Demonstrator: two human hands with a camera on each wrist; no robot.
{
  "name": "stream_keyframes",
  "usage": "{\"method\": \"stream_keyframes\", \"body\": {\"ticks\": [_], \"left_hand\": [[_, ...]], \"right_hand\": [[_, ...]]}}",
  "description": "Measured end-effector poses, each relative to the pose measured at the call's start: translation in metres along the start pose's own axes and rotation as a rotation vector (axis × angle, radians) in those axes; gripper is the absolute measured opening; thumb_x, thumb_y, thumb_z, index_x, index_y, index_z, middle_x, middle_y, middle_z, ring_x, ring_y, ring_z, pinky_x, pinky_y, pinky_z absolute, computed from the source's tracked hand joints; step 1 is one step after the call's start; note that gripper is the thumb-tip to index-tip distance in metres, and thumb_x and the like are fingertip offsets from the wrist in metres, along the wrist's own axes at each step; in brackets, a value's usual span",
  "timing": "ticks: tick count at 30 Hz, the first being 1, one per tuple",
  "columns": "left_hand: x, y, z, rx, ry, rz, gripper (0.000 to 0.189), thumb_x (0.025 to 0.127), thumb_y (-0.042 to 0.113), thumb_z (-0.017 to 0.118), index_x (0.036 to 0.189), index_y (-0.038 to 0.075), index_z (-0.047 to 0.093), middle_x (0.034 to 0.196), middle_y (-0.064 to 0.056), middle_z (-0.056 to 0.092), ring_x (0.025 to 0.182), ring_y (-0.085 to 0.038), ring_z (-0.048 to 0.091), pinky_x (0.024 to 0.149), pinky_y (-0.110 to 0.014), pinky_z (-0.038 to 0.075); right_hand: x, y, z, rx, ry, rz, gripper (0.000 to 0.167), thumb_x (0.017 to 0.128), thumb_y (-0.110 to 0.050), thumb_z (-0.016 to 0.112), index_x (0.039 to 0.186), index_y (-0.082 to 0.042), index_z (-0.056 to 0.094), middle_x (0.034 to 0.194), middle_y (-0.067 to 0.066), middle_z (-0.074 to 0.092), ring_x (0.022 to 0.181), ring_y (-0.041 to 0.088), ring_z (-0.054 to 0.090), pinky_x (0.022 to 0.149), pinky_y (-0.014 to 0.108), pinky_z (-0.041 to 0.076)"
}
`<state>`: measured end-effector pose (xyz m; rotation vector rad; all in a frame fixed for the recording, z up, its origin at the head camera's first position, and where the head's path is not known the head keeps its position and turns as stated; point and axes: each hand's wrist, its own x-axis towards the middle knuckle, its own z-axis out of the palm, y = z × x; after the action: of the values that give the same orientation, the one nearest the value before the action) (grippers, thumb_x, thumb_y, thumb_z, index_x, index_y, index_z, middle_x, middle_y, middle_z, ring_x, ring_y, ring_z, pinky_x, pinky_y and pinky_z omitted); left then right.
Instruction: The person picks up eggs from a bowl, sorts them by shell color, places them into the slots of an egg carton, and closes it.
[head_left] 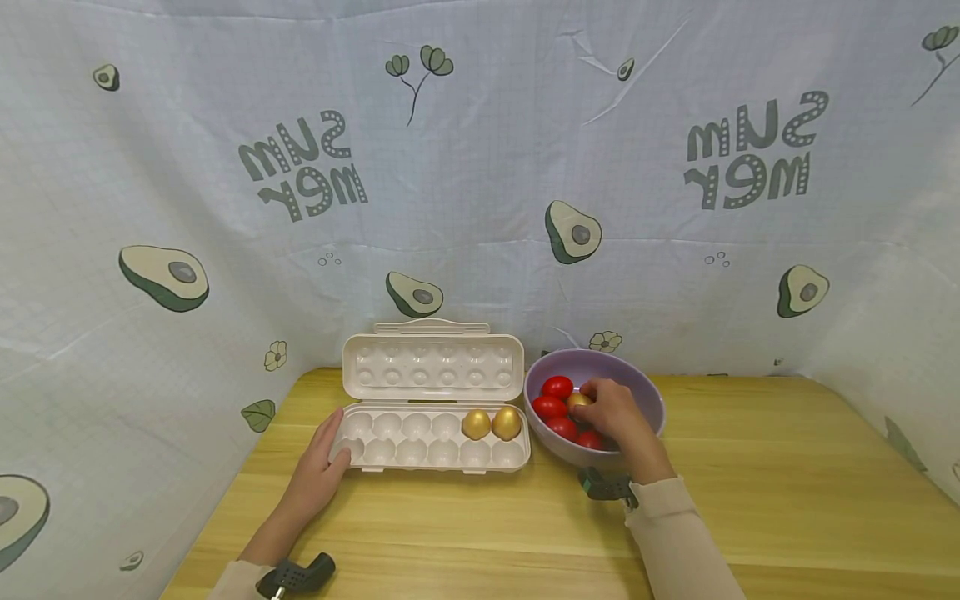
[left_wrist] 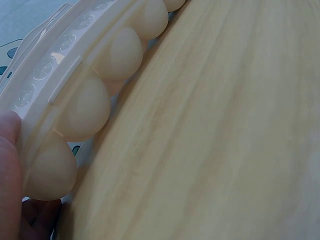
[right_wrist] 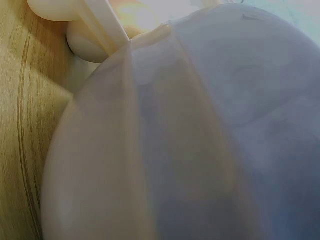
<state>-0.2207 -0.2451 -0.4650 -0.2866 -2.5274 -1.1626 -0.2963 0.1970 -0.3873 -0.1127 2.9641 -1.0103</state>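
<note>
The right hand (head_left: 611,408) is pinching a gold egg (head_left: 577,400) in the bowl (head_left: 637,387) at the tray's (head_left: 412,452) three o'clock; the left hand (head_left: 318,468), fingers apart, is touching the tray's nine-o'clock end, seemingly steadying it.

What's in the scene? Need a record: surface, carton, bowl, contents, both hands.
surface: wooden table
carton: lid open, two rows of six cups
carton contents: two gold eggs, back row, right end
bowl: purple, right of carton
bowl contents: four red eggs, one gold egg visible
left hand: holds carton's left end
right hand: pinches gold egg in bowl
</note>
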Motion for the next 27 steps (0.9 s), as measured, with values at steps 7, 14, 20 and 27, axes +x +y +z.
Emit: {"method": "stream_keyframes", "body": {"ticks": [7,14,20,27], "left_hand": [[-0.0005,0.0008,-0.0008,0.009,-0.01,-0.021,0.061,0.093,0.006,0.046,0.149,-0.006,0.026,0.152,-0.025,0.028,0.139,-0.044,0.026,0.113,-0.018,0.012],[0.0001,0.0017,-0.0011,0.013,-0.022,-0.032,0.062,0.093,0.007,0.046,0.15,-0.005,0.024,0.152,-0.025,0.027,0.139,-0.044,0.025,0.111,-0.058,0.021],[-0.0009,0.0021,-0.0015,0.015,-0.019,-0.034,0.062,0.093,0.007,0.046,0.15,-0.005,0.024,0.152,-0.025,0.027,0.14,-0.043,0.025,0.116,-0.037,0.017],[-0.0003,0.0026,-0.0011,0.013,-0.019,-0.035,0.061,0.093,0.006,0.046,0.15,-0.005,0.025,0.152,-0.025,0.027,0.139,-0.044,0.025,0.113,-0.053,0.021]], "right_hand": [[0.0001,0.0003,0.0004,-0.007,0.002,-0.004,0.035,0.083,-0.013,0.071,0.109,0.008,0.064,0.097,0.016,0.065,0.089,0.03,0.056,0.089,0.05,0.051],[0.0002,-0.0008,-0.0003,-0.028,-0.01,-0.003,0.035,0.083,-0.013,0.071,0.11,0.007,0.066,0.093,0.015,0.065,0.086,0.029,0.056,0.087,0.049,0.051],[0.0001,-0.0014,-0.0014,-0.043,-0.013,-0.021,0.033,0.083,-0.014,0.071,0.108,0.007,0.066,0.09,0.014,0.064,0.084,0.029,0.055,0.084,0.048,0.051],[0.0003,-0.0009,-0.0007,-0.041,-0.011,-0.031,0.032,0.083,-0.014,0.071,0.107,0.006,0.067,0.088,0.012,0.064,0.083,0.028,0.055,0.083,0.047,0.051]]}}
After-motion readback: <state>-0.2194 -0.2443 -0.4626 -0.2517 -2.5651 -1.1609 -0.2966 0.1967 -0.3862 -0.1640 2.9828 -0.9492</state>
